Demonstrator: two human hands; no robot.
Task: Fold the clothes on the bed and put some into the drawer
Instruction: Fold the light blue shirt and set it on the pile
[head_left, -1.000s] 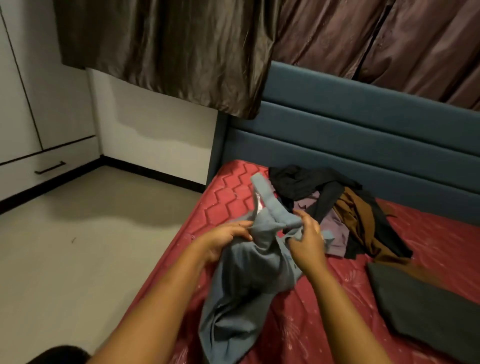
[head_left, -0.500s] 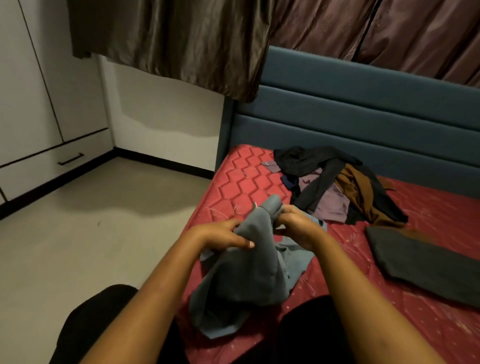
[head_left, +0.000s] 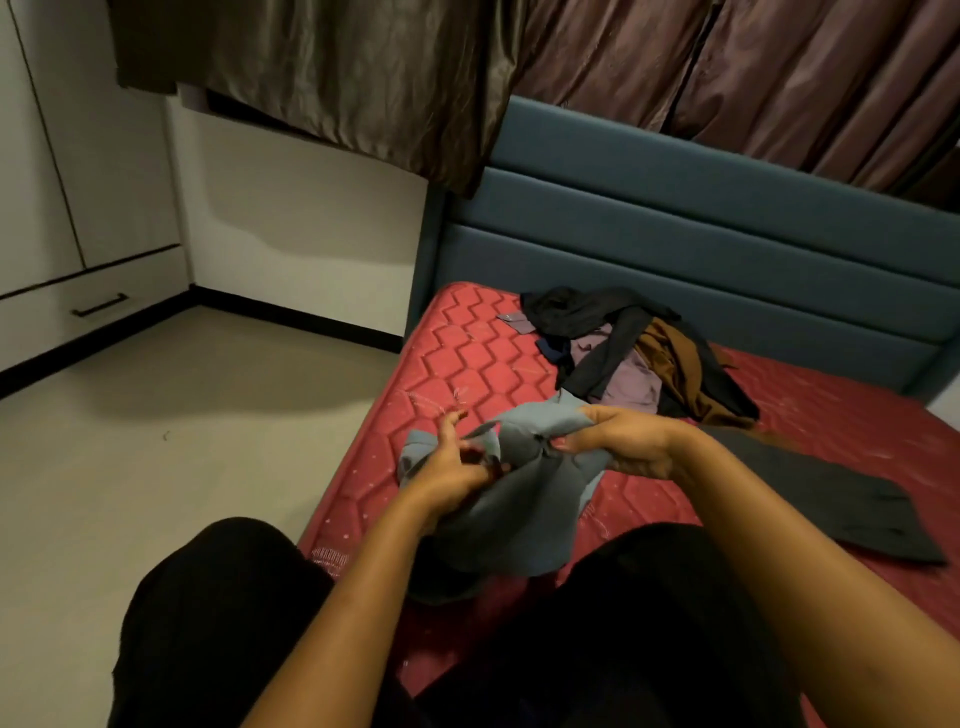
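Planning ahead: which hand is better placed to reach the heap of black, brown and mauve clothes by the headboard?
Likely the right hand: gripping the blue-grey cloth garment, it is just before the heap; the left hand is farther left.

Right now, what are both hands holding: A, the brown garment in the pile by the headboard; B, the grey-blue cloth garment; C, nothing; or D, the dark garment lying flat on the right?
B: the left hand and right hand both grip the grey-blue cloth garment above the red quilted mattress.
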